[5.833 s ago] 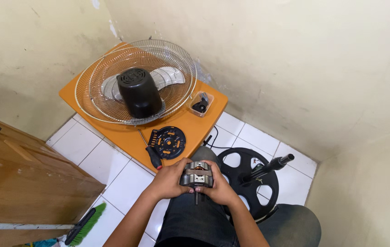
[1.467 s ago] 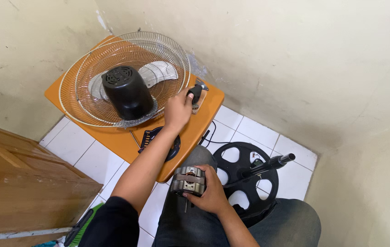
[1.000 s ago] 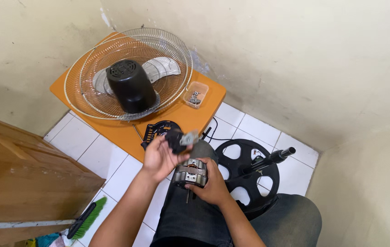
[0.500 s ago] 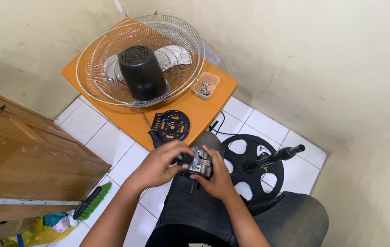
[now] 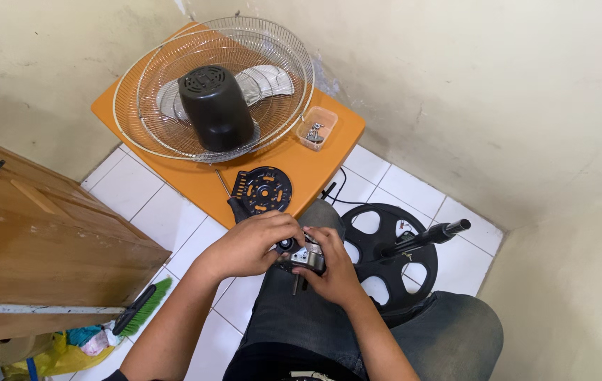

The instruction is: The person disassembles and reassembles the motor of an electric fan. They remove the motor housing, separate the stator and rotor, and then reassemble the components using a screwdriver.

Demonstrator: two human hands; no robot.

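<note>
Fingers of both hands pinch a small metal motor (image 5: 306, 257) over the lap.
Left hand (image 5: 250, 245) grips at nine o'clock, right hand (image 5: 331, 271) cups at four; orange counter (image 5: 315, 166) lies at twelve.

Pretty bright, soft daylight-ish lighting all over, no harsh glare anywhere, just gentle shadows under the orange table (image 5: 318, 166) and along the wooden cabinet (image 5: 40, 240). Everything's reasonably sharp in the middle, though both hands look slightly soft. Wide-angle lens bends the walls and floor tiles (image 5: 139, 194) toward the edges.
</note>
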